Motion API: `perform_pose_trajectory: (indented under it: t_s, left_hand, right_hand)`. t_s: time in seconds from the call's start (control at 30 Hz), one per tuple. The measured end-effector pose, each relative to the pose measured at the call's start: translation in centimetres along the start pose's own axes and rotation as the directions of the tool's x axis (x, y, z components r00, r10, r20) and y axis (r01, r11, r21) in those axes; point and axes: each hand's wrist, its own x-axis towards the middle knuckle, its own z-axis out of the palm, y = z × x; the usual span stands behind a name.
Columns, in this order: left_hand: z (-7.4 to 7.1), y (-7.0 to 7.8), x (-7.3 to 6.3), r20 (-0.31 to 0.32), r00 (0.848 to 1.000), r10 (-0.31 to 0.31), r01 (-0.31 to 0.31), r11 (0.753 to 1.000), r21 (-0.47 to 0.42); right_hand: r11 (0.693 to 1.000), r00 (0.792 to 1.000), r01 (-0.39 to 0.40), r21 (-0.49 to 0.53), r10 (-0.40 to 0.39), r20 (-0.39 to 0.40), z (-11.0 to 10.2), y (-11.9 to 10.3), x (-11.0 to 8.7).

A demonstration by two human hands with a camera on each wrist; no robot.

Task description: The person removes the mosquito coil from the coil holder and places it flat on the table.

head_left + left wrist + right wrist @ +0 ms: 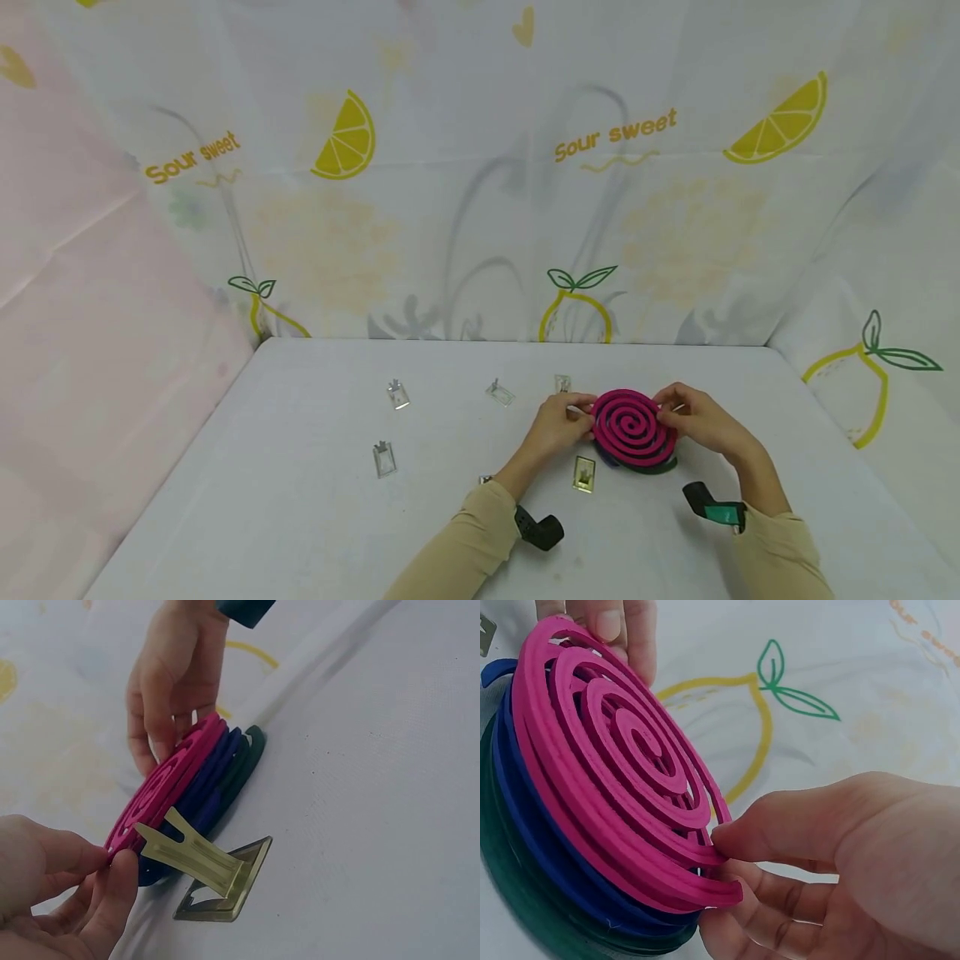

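Observation:
Both hands hold a pink mosquito coil (632, 427) level over the right part of the table, its spiral facing up. My left hand (558, 427) pinches its left edge between thumb and fingers. At the opposite edge, the thumb and fingers of my right hand (701, 419) grip near the coil's outer end. Blue coil (564, 859) layers show directly beneath the pink, and a dark green coil (521, 904) lies lowest. In front of the stack, a gold metal coil stand (214, 868) sits on the table with its forked prong raised.
Several small silver metal stands lie spread on the white table (285, 517), such as one stand (398, 394) at the back and another stand (384, 459) nearer. One stand (486, 479) is partly hidden by my left forearm. A lemon-print cloth (450, 208) hangs behind.

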Motion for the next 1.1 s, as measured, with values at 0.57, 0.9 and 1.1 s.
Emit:
perform_pose_trajectory:
  t_s: [0.57, 0.9, 1.1]
  left_hand:
    - [0.21, -0.34, 0.16, 0.016, 1.000, -0.005, 0.004, 0.998, 0.067]
    - [0.14, -0.33, -0.01, 0.031, 1.000, 0.006, -0.007, 0.999, 0.047]
    - [0.11, -0.25, 0.01, 0.036, 0.999, -0.003, 0.001, 0.999, 0.042]
  right_hand:
    - [0.999, 1.000, -0.009, -0.050, 0.008, -0.008, 0.14, -0.24, -0.01]
    - [0.998, 1.000, 0.005, -0.062, -0.006, -0.017, 0.29, 0.20, 0.16]
    - [0.999, 1.000, 0.004, -0.052, -0.004, -0.013, 0.29, 0.26, 0.19]
